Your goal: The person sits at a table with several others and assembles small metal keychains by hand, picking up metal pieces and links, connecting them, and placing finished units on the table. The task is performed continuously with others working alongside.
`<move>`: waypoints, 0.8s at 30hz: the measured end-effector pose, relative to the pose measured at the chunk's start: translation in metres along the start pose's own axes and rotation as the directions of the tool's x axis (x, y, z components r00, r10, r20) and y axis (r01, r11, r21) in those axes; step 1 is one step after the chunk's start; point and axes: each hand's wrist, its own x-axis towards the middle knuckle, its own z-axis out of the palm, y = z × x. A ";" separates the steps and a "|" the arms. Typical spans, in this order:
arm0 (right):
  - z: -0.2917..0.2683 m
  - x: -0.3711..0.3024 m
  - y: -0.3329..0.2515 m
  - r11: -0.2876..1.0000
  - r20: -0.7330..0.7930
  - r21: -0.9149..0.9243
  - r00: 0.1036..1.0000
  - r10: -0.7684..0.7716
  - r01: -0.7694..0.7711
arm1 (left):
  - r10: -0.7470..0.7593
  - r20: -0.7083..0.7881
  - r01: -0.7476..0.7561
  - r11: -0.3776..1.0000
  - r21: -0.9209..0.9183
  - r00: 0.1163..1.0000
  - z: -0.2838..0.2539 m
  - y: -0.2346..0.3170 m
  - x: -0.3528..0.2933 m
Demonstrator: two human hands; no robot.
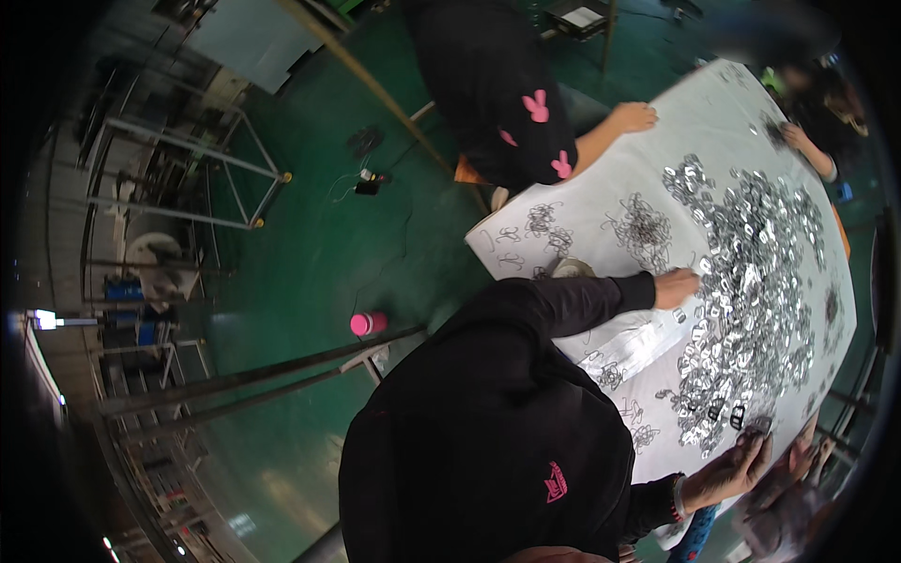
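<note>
A big heap of small shiny metal pieces (760,281) covers the right side of a white-covered table (601,178). My black-sleeved left arm reaches across to it, and my left hand (676,286) rests fingers-down at the heap's left edge. My right hand (732,469), with a red band at the wrist, lies at the heap's near edge beside a few dark clips (737,418). Its fingers are curled, and whether either hand holds a piece is hidden. Small tangles of thin wire loops (648,225) lie left of the heap.
A person in black with pink bows (497,84) leans a hand (633,117) on the table's far edge. Another person's hand (798,136) works at the far right. A pink cup (368,324) stands on the green floor. Metal racks (188,169) fill the left.
</note>
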 end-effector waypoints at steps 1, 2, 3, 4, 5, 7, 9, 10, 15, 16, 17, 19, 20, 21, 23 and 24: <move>0.001 -0.001 -0.002 1.000 -0.029 -0.024 0.999 0.014 -0.015 | -0.041 -0.023 0.037 0.990 -0.134 0.999 -0.011 0.029 0.012; 0.002 -0.001 -0.004 1.000 0.022 -0.020 1.000 -0.001 0.001 | -0.091 -0.038 0.079 0.966 -0.246 0.995 -0.024 0.061 0.021; 0.004 -0.002 -0.005 0.998 0.012 -0.058 1.000 -0.001 0.001 | 0.051 -0.222 -0.097 0.974 -0.203 0.974 -0.035 0.094 0.025; 0.005 -0.003 -0.005 0.995 0.042 -0.096 0.999 -0.022 0.026 | -0.019 -0.160 -0.070 0.844 -0.532 0.987 -0.047 0.126 0.025; 0.007 -0.003 -0.006 0.994 0.064 -0.102 0.998 -0.021 0.028 | 0.014 -0.140 -0.110 0.698 -0.708 0.990 -0.057 0.157 0.023; 0.011 -0.004 -0.006 0.993 0.126 -0.110 0.992 -0.029 0.043 | 0.247 -0.347 -0.412 0.715 -0.565 0.905 -0.072 0.208 0.013; 0.016 -0.007 -0.006 0.998 0.077 -0.055 0.997 0.001 0.003 | 0.418 -0.346 -0.538 0.721 -0.436 0.840 -0.082 0.238 0.004; 0.018 -0.010 -0.006 1.000 0.034 -0.019 0.999 0.022 -0.021 | 0.472 -0.366 -0.586 0.740 -0.330 0.802 -0.083 0.246 -0.002; 0.030 -0.025 -0.013 0.986 0.000 -0.160 0.999 -0.044 0.044 | 0.512 -0.361 -0.612 0.747 -0.262 0.780 -0.081 0.250 -0.008; 0.033 -0.029 -0.014 0.968 -0.011 -0.239 0.996 -0.089 0.083 | 0.516 -0.372 -0.615 0.757 -0.223 0.771 -0.079 0.250 -0.009; 0.034 -0.030 -0.018 0.983 -0.016 -0.175 0.999 -0.050 0.046 | 0.539 -0.363 -0.627 0.755 -0.192 0.760 -0.078 0.250 -0.010; 0.035 -0.035 -0.021 0.975 -0.067 -0.212 0.995 -0.075 0.059 | 0.478 -0.259 -0.539 0.795 -0.278 0.839 -0.078 0.250 -0.010; 0.037 -0.037 -0.021 0.997 -0.022 -0.036 0.998 -0.063 0.062 | 0.493 -0.192 -0.525 0.829 -0.193 0.849 -0.079 0.250 -0.012; 0.037 -0.035 -0.022 0.995 0.032 -0.022 0.995 -0.096 0.097 | 0.474 -0.147 -0.496 0.837 -0.230 0.868 -0.079 0.252 -0.012; 0.034 -0.035 -0.022 0.991 0.124 0.017 0.983 -0.134 0.133 | 0.420 -0.055 -0.411 0.839 -0.357 0.906 -0.079 0.251 -0.008; 0.030 -0.033 -0.020 0.990 0.157 0.039 0.978 -0.139 0.135 | 0.384 -0.001 -0.344 0.824 -0.450 0.923 -0.078 0.250 -0.007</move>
